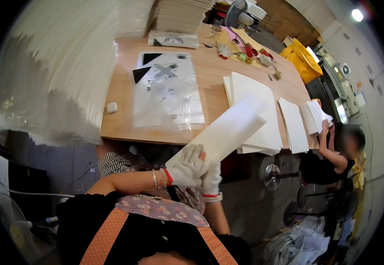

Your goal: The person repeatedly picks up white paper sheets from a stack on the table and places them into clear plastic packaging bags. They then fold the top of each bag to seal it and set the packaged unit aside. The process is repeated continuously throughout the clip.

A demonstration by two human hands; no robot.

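Observation:
A long white card sheet [229, 130] is tilted up from the table's front edge toward the far right. White work gloves with red cuffs cover both hands. My left hand [188, 167] lies across the sheet's near end, fingers bent onto it. Close beside it, my right hand [211, 179] grips the sheet's near right edge; its fingers are partly hidden. Beyond the sheet, a stack of larger white sheets [256, 112] rests on the table. Left of it lie clear plastic bags [170, 99] with black print, loosely overlapping.
The wooden table [123, 128] carries a small white object [112, 107], a narrower stack of white sheets [293, 126] and scattered small items [249, 53]. Tall plastic-wrapped stacks [63, 70] rise at left. At right, a seated co-worker [333, 154] handles white sheets. A stool [272, 177] stands below.

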